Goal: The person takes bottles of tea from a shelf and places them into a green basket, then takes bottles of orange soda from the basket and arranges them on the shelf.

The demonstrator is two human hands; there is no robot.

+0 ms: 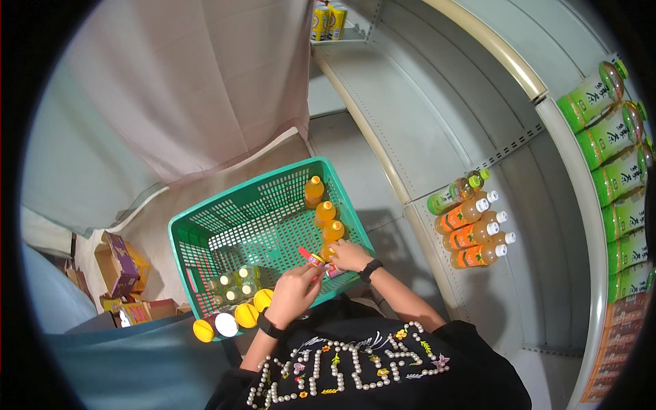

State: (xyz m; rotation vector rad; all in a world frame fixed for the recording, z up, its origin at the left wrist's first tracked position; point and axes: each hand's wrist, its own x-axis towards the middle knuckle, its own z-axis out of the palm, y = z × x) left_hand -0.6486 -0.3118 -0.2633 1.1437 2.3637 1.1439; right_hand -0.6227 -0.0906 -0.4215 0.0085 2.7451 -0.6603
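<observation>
A green plastic basket [246,185] stands before me, tilted in my view. My left hand [294,292] is over its near side, fingers pinched on a small red-and-purple package [314,260], partly hidden by the fingers. My right hand [352,256] is at the right wall, fingers around the top of an orange drink bottle [328,251]. Just below those fingers shows a pink-and-white item [333,270], too covered to identify. More orange drink bottles [325,212] stand in a row along that wall. Several white-capped clear bottles [238,284] are grouped at the near left.
Canisters with yellow and white lids [226,325] line the basket's near edge. Right, a metal shelf [382,128] holds orange-labelled bottles [469,238] and green tea bottles [451,195]; larger green-labelled bottles [610,138] fill a nearer shelf. Opened cartons [120,264] lie left, below a curtain [189,87].
</observation>
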